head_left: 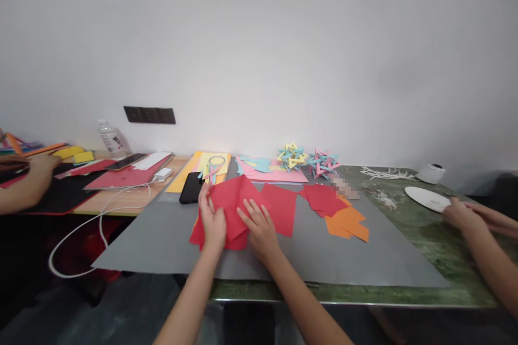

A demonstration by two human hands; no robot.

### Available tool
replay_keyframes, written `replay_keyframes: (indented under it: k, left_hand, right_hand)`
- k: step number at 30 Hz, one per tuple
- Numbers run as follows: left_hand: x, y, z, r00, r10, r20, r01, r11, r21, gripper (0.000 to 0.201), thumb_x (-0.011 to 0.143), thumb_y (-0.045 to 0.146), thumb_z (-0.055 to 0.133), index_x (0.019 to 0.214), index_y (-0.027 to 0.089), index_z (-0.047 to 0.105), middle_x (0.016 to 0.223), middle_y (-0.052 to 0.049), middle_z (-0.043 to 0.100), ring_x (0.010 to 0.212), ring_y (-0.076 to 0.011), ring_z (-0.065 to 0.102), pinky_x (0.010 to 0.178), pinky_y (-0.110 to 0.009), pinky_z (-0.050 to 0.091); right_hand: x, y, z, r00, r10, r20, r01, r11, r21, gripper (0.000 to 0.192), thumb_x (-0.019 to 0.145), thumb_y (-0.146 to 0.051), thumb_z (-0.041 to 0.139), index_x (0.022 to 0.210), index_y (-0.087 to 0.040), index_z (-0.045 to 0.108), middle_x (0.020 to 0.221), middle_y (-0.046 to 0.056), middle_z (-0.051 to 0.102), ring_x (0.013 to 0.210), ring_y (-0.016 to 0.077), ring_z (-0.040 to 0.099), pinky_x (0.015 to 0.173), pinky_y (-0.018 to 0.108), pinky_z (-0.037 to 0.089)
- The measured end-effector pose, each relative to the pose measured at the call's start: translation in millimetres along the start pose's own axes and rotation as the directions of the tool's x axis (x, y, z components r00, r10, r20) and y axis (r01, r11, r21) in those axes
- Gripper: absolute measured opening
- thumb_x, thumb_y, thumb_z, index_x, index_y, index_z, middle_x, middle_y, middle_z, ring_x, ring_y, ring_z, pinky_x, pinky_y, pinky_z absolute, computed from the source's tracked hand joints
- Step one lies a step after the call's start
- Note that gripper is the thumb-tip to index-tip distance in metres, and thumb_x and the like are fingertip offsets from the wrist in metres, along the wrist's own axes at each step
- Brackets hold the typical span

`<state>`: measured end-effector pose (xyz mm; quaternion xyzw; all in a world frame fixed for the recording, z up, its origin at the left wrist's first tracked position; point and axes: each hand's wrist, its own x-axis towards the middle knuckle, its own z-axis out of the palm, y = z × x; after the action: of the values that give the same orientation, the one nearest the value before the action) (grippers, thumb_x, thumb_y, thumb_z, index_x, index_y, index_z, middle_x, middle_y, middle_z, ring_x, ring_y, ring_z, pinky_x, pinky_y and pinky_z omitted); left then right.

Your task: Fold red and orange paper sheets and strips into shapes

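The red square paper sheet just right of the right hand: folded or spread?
Spread, it seems: the red square paper sheet lies flat on the grey mat, no fold showing; its left part is hidden.

No words, brands, numbers or signs can be read here. The nearest thing to lettering is on the clear plastic bottle [108, 130] at the back left: its pale label [116, 144] bears dark printed patches and fainter marks (a design or characters, I cannot tell), too small and blurred to make out.
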<state>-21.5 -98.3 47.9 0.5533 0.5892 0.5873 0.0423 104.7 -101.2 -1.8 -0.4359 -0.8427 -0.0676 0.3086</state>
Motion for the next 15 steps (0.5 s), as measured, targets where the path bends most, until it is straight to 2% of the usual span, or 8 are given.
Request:
replay_keyframes:
  k: [3,4,6,7,8,11,13,15]
  left_hand:
    - [21.9,-33.4,-18.1,0.98,0.125,0.156,-0.155,0.967,0.203,0.06,0.064,-0.002,0.032,0.118,0.02,0.043,0.138,-0.002,0.021,0.128,-0.019,0.011,0.103,-0.038,0.021]
    - [24.2,-40.8,-19.0,0.943,0.184,0.276,-0.251,0.939,0.233,0.055,0.065,-0.002,0.032,0.112,0.021,0.049,0.136,-0.001,0.027,0.128,-0.0194,0.013,0.103,-0.04,0.02]
    - [22.3,-51.1,-13.6,0.801,0.252,0.543,-0.411,0.891,0.192,0.048,0.07,0.003,0.031,0.107,0.021,0.054,0.131,-0.001,0.037,0.125,-0.0176,0.024,0.101,-0.039,0.024]
    - [19.4,-55.0,-8.4,0.728,0.243,0.641,-0.446,0.879,0.172,0.045,0.073,0.007,0.03,0.11,0.021,0.053,0.129,-0.002,0.041,0.122,-0.0159,0.029,0.1,-0.037,0.026]
    - [16.1,-58.8,-2.6,0.698,0.204,0.687,-0.449,0.871,0.198,0.043,0.077,0.011,0.03,0.113,0.02,0.05,0.128,-0.004,0.043,0.12,-0.015,0.032,0.1,-0.036,0.026]
    - [8.4,-72.1,11.6,0.729,0.065,0.681,-0.417,0.831,0.368,0.04,0.084,0.024,0.026,0.119,0.022,0.045,0.134,-0.003,0.034,0.124,-0.0167,0.025,0.101,-0.041,0.019]
    - [6.3,-81.1,15.5,0.726,0.011,0.687,-0.411,0.808,0.422,0.041,0.085,0.03,0.022,0.122,0.025,0.041,0.135,-0.001,0.031,0.125,-0.0172,0.022,0.1,-0.043,0.017]
    - [5.1,-87.5,16.1,0.718,0.001,0.696,-0.433,0.783,0.447,0.042,0.085,0.036,0.022,0.124,0.028,0.037,0.136,-0.001,0.029,0.126,-0.0177,0.018,0.1,-0.044,0.015]
  right_hand:
    - [18.4,-16.9,15.8,0.993,0.046,0.106,-0.051,0.997,0.05,0.049,0.079,-0.012,0.035,0.126,-0.024,0.035,0.136,0.004,0.027,0.126,0.0178,0.017,0.1,0.037,0.015]
    - [21.3,-21.3,20.9,0.986,0.06,0.153,-0.07,0.995,0.064,0.046,0.079,-0.013,0.036,0.124,-0.023,0.038,0.136,0.005,0.027,0.126,0.0185,0.018,0.1,0.038,0.015]
    - [21.9,-27.9,28.9,0.968,0.071,0.239,-0.098,0.99,0.101,0.042,0.08,-0.017,0.036,0.121,-0.02,0.042,0.134,0.007,0.031,0.124,0.0197,0.023,0.099,0.039,0.017]
    - [20.2,-30.0,31.5,0.961,0.074,0.268,-0.109,0.987,0.12,0.042,0.08,-0.019,0.037,0.121,-0.019,0.042,0.133,0.008,0.034,0.123,0.0198,0.025,0.099,0.039,0.018]
    - [17.9,-31.5,33.4,0.956,0.077,0.283,-0.12,0.983,0.138,0.043,0.08,-0.021,0.037,0.122,-0.018,0.041,0.132,0.008,0.035,0.122,0.0198,0.027,0.099,0.038,0.019]
    - [11.6,-32.4,36.4,0.956,0.08,0.281,-0.137,0.972,0.19,0.048,0.078,-0.023,0.039,0.125,-0.018,0.036,0.132,0.007,0.035,0.121,0.0194,0.029,0.099,0.037,0.02]
    - [10.4,-29.9,38.6,0.965,0.063,0.256,-0.125,0.963,0.238,0.049,0.076,-0.021,0.04,0.124,-0.02,0.037,0.132,0.005,0.036,0.12,0.0187,0.032,0.098,0.036,0.021]
    - [10.0,-22.9,41.3,0.975,0.089,0.203,-0.144,0.952,0.272,0.044,0.075,-0.016,0.038,0.118,-0.022,0.045,0.126,0.004,0.044,0.116,0.0165,0.038,0.096,0.033,0.026]
